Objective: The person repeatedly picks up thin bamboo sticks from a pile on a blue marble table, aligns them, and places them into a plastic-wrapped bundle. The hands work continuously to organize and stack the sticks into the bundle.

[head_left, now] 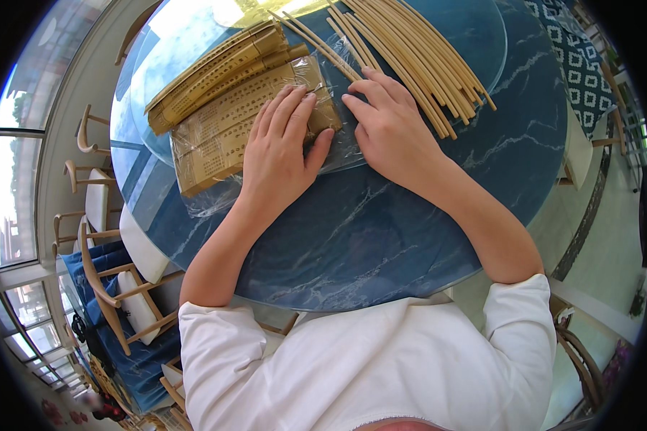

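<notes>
My left hand [282, 147] lies flat, fingers outstretched, on a yellow-brown packet [219, 144] with printed columns. Clear plastic film [216, 200] wraps this packet and spreads out on the table around it. My right hand [395, 136] rests to the right of the packet, fingers bent but apart, on or just above the film's edge. Its fingertips are close to the near end of a thin tan stick [323, 49]; whether they touch it I cannot tell. Behind the packet lie rolled yellow-brown printed sheets [219, 72].
A bundle of long tan sticks [417, 54] lies beyond my right hand. Everything rests on a round blue marbled table [338, 244], partly under a raised glass disc [497, 54]. Wooden chairs [126, 287] stand at the left, and a patterned cloth [579, 65] hangs at the far right.
</notes>
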